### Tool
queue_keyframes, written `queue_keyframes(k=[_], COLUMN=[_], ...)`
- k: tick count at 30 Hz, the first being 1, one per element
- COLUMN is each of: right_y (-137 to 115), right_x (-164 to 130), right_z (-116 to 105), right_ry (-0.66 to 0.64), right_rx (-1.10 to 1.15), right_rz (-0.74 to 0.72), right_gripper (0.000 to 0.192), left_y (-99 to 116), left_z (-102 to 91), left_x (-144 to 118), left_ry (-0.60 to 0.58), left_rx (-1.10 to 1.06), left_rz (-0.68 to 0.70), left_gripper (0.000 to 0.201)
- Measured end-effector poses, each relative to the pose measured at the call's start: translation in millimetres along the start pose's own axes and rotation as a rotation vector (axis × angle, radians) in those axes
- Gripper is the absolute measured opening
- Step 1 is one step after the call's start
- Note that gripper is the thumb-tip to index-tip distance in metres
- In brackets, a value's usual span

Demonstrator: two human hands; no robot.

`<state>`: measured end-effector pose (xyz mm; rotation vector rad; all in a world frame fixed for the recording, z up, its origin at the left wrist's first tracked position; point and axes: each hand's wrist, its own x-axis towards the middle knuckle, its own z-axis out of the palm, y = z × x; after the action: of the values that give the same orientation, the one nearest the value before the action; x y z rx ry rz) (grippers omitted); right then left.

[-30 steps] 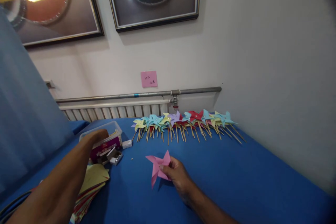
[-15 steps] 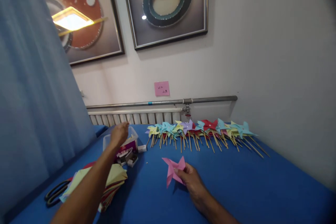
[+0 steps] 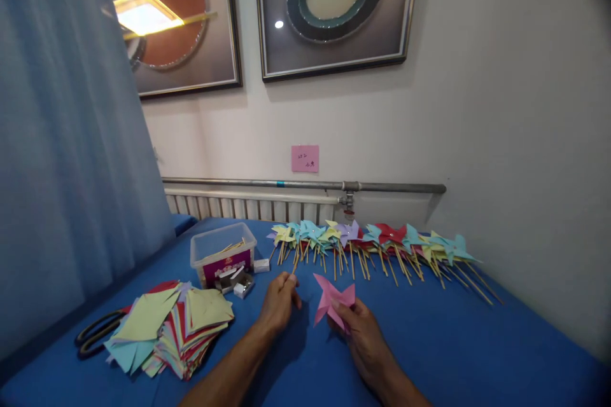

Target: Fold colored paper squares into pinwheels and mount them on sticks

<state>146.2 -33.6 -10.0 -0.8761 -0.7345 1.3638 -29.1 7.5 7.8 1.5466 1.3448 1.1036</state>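
My right hand (image 3: 360, 334) pinches a pink paper pinwheel (image 3: 329, 297) by its right side, thumb on the front; it is held above the blue-covered table. To its left, my left hand (image 3: 280, 302) is closed around a thin wooden stick (image 3: 295, 262), whose upper end sticks out past the fingertips toward the back. The rest of that stick is hidden by the hand. Behind both hands lies a row of finished paper pinwheels (image 3: 348, 232) on sticks, in blue, yellow, purple and red.
A clear plastic tub (image 3: 222, 245) with wooden sticks stands at the back left. Small boxes (image 3: 243, 286) lie before it. Stacked coloured paper squares (image 3: 207, 308) and black-handled scissors (image 3: 98, 334) are at left. A blue curtain (image 3: 76, 140) hangs beside the table (image 3: 429, 356).
My left hand has come from over the plastic tub to the right and nearer, with a stick in it. The pink pinwheel stays in my right hand, slightly turned. The view has shifted a little.
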Motion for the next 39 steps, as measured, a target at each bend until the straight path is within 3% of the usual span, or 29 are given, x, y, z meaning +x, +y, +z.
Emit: queue_keyframes(k=[5,12,17,22,30,39], right_y=[0.6,1.3,3.9,4.0,4.7,7.3], right_x=[2.7,8.2,13.4,13.9,14.3,15.5], right_z=[4.0,-0.8,-6.3,-6.7,-7.7,-7.1], right_ry=[-0.048,-0.007,0.008,0.004,-0.007,-0.013], right_rx=[-0.020,-0.008,0.040,0.050,0.046,0.029], right_rz=[0.032,0.056,0.061,0.076,0.073,0.049], right_gripper=[0.037,0.035,0.037,0.037,0.033,0.032], left_y=[-2.2,1.8,10.2,8.5,0.0,-3.3], left_z=[-2.7,-4.7,1.3,2.6,8.9,10.1], left_x=[4.3,-0.2,-8.1,-8.3,-4.6,-3.1], left_ry=[-0.003,-0.012,0.009,0.015,-0.068,-0.085], left_rx=[-0.017,0.243,0.306,0.277,0.038,0.039], left_rz=[-0.061,0.020,0.008,-0.013,-0.141,-0.162], left_gripper=[0.030,0.027,0.020,0.019,0.019,0.022])
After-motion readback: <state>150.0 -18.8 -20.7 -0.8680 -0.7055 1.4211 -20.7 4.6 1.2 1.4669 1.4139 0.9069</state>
